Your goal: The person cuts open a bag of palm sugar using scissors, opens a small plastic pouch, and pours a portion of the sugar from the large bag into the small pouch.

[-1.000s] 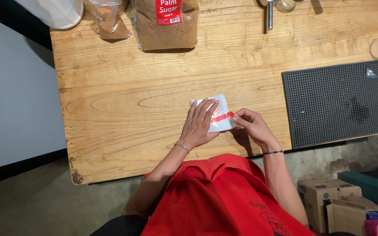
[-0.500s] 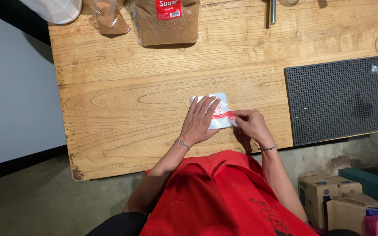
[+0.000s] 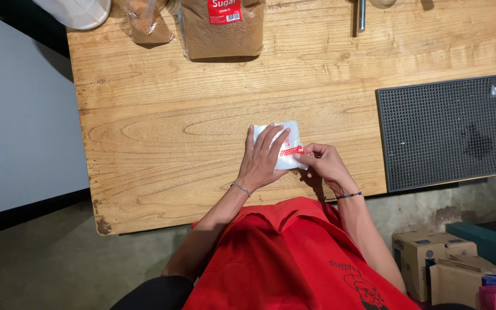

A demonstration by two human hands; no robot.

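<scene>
Left hand [image 3: 263,161]: laid flat, fingers spread, palm down on a small white plastic pouch with a red band [image 3: 285,143]; pressing it against the tabletop, not grasping. A thin bracelet sits at the wrist.

Right hand [image 3: 321,165]: fingers curled, thumb and forefinger pinching the pouch's near right corner, at the end of the red band. A dark beaded bracelet sits at the wrist.

White pouch: lying flat on the pale plank wooden table [image 3: 162,143], near the front edge and roughly mid-width, largely covered by the left hand; its far edge and right side show.

Black rubber grid mat [image 3: 443,132]: on the table's right part, well apart from the pouch; a dark object lies at its right edge, cut off by the frame.

Clear bag of brown sugar with a red label [image 3: 222,28]: at the far edge of the table, upright in view, well apart from the hands.

Smaller clear bag of brown granules [image 3: 147,23]: just beside the large bag, on its left.

White round lidded container [image 3: 76,8]: at the far left corner, partly out of frame.

Metal rod-like tool [image 3: 361,14]: at the far edge, right of the sugar bag.

Red apron [image 3: 294,258]: worn by the person, below the table edge.

Cardboard boxes [image 3: 437,264]: on the floor at lower right.
</scene>
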